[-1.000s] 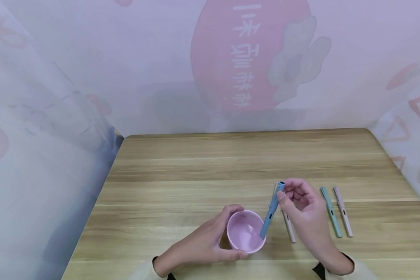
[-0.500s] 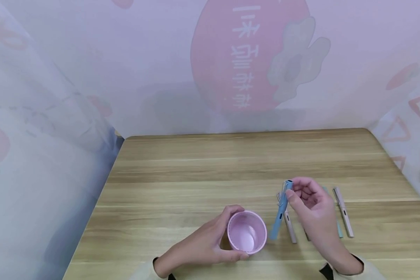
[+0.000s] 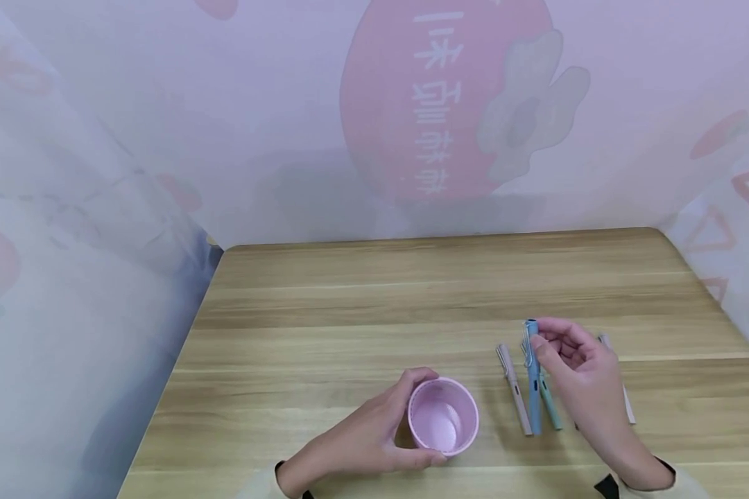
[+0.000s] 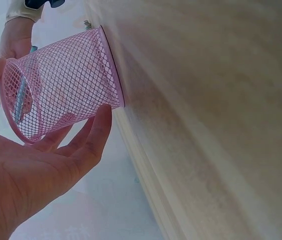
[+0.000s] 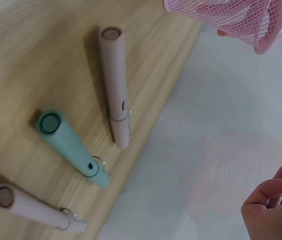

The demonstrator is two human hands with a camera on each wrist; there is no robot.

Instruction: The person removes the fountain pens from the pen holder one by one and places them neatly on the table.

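A blue pen is held near-upright above the table; a pink mesh pen cup is gripped upright

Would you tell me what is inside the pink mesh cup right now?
The pink mesh cup looks empty; its bare bottom shows. The blue pen is outside, in the right hand.
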